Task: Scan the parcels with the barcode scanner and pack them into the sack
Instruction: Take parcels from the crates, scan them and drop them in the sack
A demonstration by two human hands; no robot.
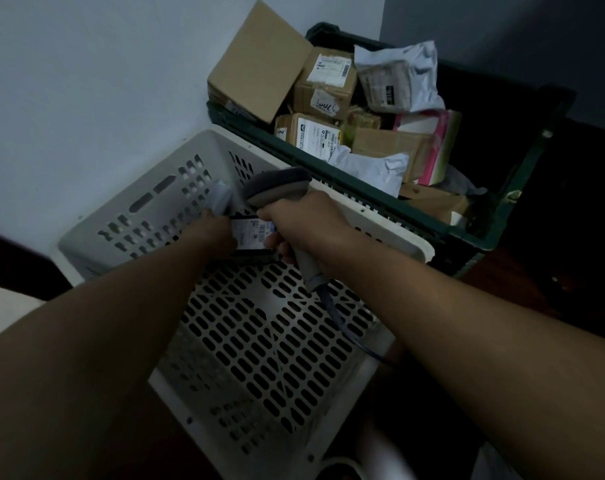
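Both my arms reach forward over the white basket: my right hand grips the barcode scanner, head pointing up-left, handle slanting down-right, while my left hand pinches a labelled parcel.

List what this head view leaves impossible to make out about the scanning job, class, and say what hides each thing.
- Sack: none shows in the head view.
- Parcel: mostly covered by the left hand and right hand; shape unclear.
- Its label print: too small and dim.
- Barcode scanner window: faces away.
- Scanner cable: runs behind the right forearm.
- Green crate: lower parcels buried.
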